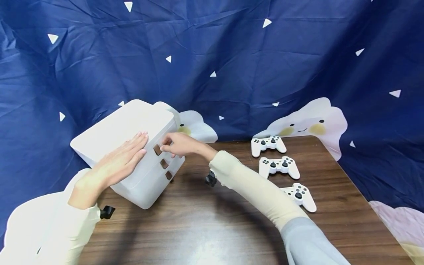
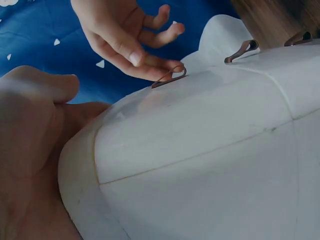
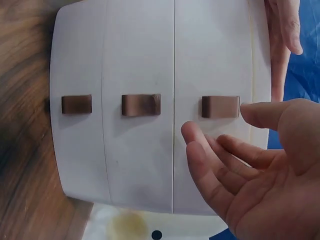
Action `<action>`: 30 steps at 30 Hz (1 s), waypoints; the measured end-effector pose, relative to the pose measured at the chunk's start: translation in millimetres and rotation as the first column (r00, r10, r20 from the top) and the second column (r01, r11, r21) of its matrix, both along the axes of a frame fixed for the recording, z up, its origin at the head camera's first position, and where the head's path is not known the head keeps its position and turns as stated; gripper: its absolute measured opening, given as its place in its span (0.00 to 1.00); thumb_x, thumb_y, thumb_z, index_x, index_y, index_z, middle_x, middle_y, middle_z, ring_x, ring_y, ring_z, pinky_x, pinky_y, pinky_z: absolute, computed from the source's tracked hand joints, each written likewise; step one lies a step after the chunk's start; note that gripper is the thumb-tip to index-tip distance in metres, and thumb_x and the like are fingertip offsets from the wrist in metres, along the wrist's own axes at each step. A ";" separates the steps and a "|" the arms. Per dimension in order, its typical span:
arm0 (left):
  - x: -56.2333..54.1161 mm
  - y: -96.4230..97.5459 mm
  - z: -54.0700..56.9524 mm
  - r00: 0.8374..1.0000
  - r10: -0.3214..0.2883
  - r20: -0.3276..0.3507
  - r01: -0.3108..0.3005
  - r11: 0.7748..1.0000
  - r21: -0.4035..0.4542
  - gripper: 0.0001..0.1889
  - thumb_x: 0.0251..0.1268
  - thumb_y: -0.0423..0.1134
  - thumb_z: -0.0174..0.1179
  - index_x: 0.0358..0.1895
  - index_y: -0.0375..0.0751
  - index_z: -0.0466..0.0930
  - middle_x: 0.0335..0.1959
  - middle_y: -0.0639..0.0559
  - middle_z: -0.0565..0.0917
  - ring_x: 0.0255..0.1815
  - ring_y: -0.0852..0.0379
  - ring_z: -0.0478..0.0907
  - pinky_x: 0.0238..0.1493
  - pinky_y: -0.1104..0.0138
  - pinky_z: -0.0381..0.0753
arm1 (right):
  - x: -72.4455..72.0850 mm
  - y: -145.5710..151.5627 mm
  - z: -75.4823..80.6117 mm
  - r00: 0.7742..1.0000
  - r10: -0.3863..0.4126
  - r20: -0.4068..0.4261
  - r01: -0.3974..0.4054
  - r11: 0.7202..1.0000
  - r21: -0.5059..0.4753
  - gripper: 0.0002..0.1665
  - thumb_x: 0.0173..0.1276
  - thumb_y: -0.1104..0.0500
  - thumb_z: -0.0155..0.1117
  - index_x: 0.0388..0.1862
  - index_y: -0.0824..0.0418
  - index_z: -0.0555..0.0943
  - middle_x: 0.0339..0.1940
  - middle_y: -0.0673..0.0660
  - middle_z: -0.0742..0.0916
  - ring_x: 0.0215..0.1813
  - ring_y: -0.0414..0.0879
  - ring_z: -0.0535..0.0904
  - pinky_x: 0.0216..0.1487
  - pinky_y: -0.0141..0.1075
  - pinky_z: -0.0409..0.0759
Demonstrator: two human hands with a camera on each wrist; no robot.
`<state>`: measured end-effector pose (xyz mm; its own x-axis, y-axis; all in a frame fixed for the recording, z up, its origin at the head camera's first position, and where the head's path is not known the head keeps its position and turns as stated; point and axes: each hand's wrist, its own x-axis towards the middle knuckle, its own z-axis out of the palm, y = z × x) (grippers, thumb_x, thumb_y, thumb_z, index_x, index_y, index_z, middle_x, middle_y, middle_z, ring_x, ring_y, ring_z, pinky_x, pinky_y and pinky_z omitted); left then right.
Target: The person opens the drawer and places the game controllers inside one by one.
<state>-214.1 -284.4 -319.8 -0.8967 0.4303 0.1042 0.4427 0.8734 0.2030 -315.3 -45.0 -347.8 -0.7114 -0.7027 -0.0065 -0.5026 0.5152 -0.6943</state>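
Note:
A white drawer box (image 1: 122,129) stands at the table's left side, its front bearing three brown loop pull tabs. My left hand (image 1: 120,162) lies on its top with straight fingers, near the front edge. At the front, my right hand (image 1: 182,144) is beside the top pull tab (image 3: 221,107). In the right wrist view its thumb tip is at the tab's edge, and the other fingers are loosely bent below. The left wrist view shows a fingertip at the tab's loop; firm contact cannot be told. The middle tab (image 3: 141,105) and bottom tab (image 3: 76,104) are untouched.
Three white game controllers stand in a column at the right: a far one (image 1: 268,145), a middle one (image 1: 279,167) and a near one (image 1: 300,196) partly behind my right sleeve. The brown wooden table (image 1: 198,221) meets a blue patterned cloth (image 1: 232,55) behind.

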 end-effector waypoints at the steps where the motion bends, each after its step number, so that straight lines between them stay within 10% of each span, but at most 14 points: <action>1: 0.0 0.3 -0.3 1.000 -0.005 -0.009 0.005 1.000 -0.008 0.33 0.91 0.54 0.37 0.87 0.40 0.53 0.89 0.46 0.53 0.90 0.43 0.48 0.91 0.47 0.51 | 0.8 -1.5 0.6 1.000 -0.001 0.008 0.001 1.000 -0.003 0.19 0.83 0.51 0.60 0.63 0.62 0.80 0.54 0.59 0.90 0.44 0.54 0.92 0.29 0.33 0.88; 7: 3.1 2.4 -3.7 0.994 -0.025 -0.104 0.018 0.997 -0.072 0.32 0.90 0.52 0.39 0.86 0.39 0.56 0.88 0.44 0.56 0.89 0.42 0.52 0.89 0.46 0.55 | 5.0 -11.2 -0.8 0.986 -0.009 0.166 0.026 0.995 -0.099 0.14 0.83 0.54 0.60 0.53 0.64 0.82 0.51 0.64 0.90 0.41 0.54 0.92 0.33 0.36 0.91; 14: 5.0 2.1 -7.9 0.993 -0.019 -0.114 0.008 0.996 -0.091 0.31 0.90 0.52 0.37 0.86 0.40 0.55 0.89 0.46 0.55 0.90 0.44 0.52 0.90 0.48 0.52 | 5.5 -18.4 -6.4 0.909 -0.051 0.414 0.154 0.963 -0.220 0.20 0.83 0.54 0.60 0.43 0.72 0.86 0.27 0.57 0.81 0.20 0.40 0.78 0.26 0.31 0.85; 21: 6.9 2.3 -9.3 0.990 -0.022 -0.136 0.008 0.995 -0.104 0.31 0.90 0.51 0.38 0.86 0.40 0.56 0.88 0.45 0.56 0.89 0.43 0.54 0.90 0.48 0.55 | 5.5 -22.1 -9.8 0.895 -0.050 0.444 0.138 0.976 -0.170 0.27 0.84 0.48 0.59 0.23 0.61 0.76 0.16 0.50 0.76 0.17 0.41 0.70 0.20 0.30 0.74; 30: 6.0 2.1 -8.2 0.989 -0.027 -0.148 0.014 0.996 -0.091 0.30 0.90 0.50 0.39 0.86 0.41 0.56 0.88 0.45 0.57 0.89 0.43 0.55 0.89 0.47 0.57 | 6.1 -13.1 -13.3 0.916 -0.009 0.401 0.070 0.988 -0.138 0.27 0.85 0.48 0.55 0.21 0.55 0.75 0.14 0.49 0.79 0.16 0.40 0.70 0.19 0.28 0.68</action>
